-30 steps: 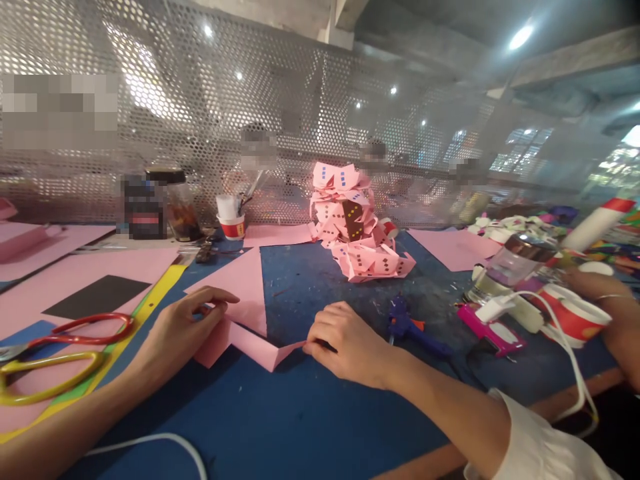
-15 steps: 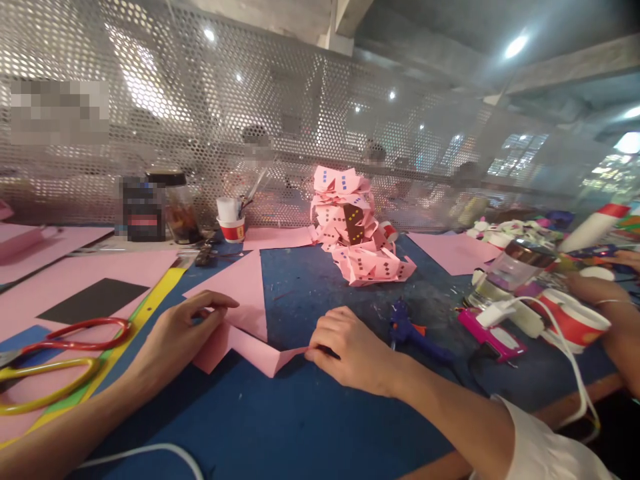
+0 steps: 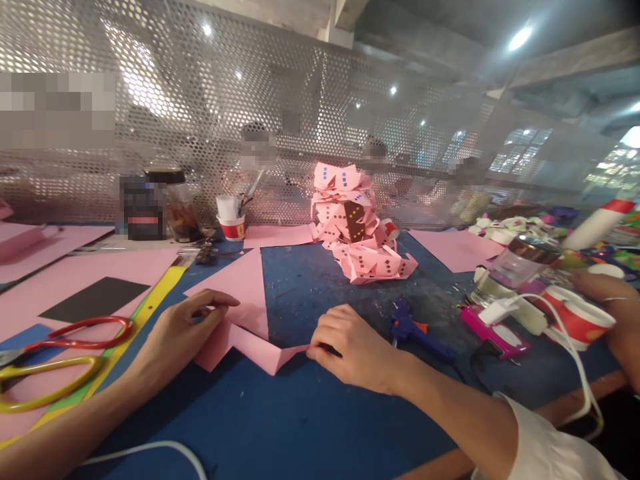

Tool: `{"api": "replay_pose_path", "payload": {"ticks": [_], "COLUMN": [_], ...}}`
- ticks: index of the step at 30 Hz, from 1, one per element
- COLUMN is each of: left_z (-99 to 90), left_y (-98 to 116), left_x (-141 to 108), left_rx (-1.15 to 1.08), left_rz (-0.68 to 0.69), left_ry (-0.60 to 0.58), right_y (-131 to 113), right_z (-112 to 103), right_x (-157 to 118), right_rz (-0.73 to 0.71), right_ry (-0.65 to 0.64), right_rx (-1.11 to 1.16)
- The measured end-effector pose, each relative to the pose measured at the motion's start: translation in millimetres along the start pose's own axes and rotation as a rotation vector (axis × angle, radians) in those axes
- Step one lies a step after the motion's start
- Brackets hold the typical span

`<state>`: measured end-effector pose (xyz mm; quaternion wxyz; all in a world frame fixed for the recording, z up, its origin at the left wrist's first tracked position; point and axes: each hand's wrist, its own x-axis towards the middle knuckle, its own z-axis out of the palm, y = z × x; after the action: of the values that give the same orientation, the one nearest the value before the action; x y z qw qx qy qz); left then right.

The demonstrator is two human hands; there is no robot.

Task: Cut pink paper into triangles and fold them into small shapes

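A folded pink paper strip (image 3: 260, 351) zigzags between my two hands, just above the blue table. My left hand (image 3: 193, 327) pinches its left part between thumb and fingers. The strip's narrow right end is pinched by my right hand (image 3: 343, 350), whose fingers are curled. Behind the strip lies a flat pink paper sheet (image 3: 247, 287) with a pointed top, partly covered by my left hand. Farther back stands a stack of folded pink paper pieces (image 3: 345, 223) bearing small blue, dark and yellow squares. To the right of my right hand is a blue glue gun (image 3: 415, 333).
Red- and yellow-handled scissors (image 3: 65, 363) lie on coloured paper at left. A paper cup with tools (image 3: 231, 228) and a dark-lidded jar (image 3: 181, 207) stand at the back. At right are a magenta device (image 3: 493, 333) with a white cable, a red-and-white cup (image 3: 575, 320), and another person's arm (image 3: 620, 313).
Both hands keep their hold on the pink paper strip, almost unmoved. The view has shifted slightly, and the other person's hand at the right has moved.
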<state>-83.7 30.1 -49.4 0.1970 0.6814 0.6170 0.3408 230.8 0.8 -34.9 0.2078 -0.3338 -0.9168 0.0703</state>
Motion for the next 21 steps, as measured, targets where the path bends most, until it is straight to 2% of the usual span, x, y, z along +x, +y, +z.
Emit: {"api": "replay_pose_path", "payload": {"ticks": [11,21], "left_z": [-1.8,-2.2], "left_y": [2.4,12.8], "left_x": [-0.2,-2.3], "left_rx": [0.008,0.027], "left_rz": [0.01,0.01], "left_ry": [-0.014,0.017], "right_y": [-1.0,-1.4], "right_z": [-0.4,-0.3], "right_x": [-1.3,-1.8], "right_rz": [-0.004,-0.015], "right_ry": [-0.004,-0.003], "right_rx": [-0.006,-0.026]}}
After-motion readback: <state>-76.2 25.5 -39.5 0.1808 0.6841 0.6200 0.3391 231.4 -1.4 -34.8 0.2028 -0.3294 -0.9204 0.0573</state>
